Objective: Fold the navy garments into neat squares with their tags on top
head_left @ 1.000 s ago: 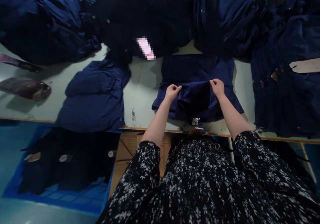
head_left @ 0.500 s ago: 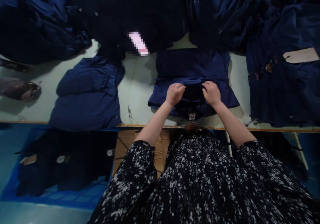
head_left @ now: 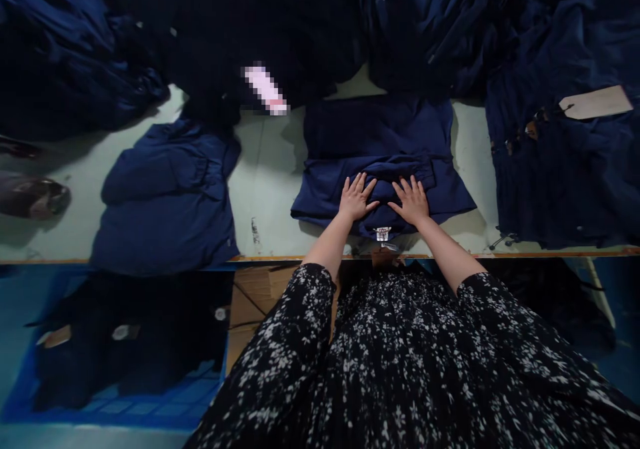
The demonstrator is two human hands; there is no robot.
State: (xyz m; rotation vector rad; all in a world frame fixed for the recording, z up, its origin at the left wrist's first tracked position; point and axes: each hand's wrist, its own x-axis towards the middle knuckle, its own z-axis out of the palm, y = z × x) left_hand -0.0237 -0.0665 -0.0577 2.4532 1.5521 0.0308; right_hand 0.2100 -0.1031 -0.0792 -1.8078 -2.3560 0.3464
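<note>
Garment [head_left: 383,162] flat under left hand [head_left: 356,199], right hand [head_left: 413,202].

We log a garment workshop: navy clothes [head_left: 310,29] heaped across a table [head_left: 273,149], a tag [head_left: 596,102] on the right-hand stack [head_left: 560,182], a crate [head_left: 135,409] of dark garments [head_left: 150,355] below the table's near edge.

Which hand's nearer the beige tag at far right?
Right. The right hand rests on the folded navy garment, left of the beige tag; the left hand rests farther left.
</note>
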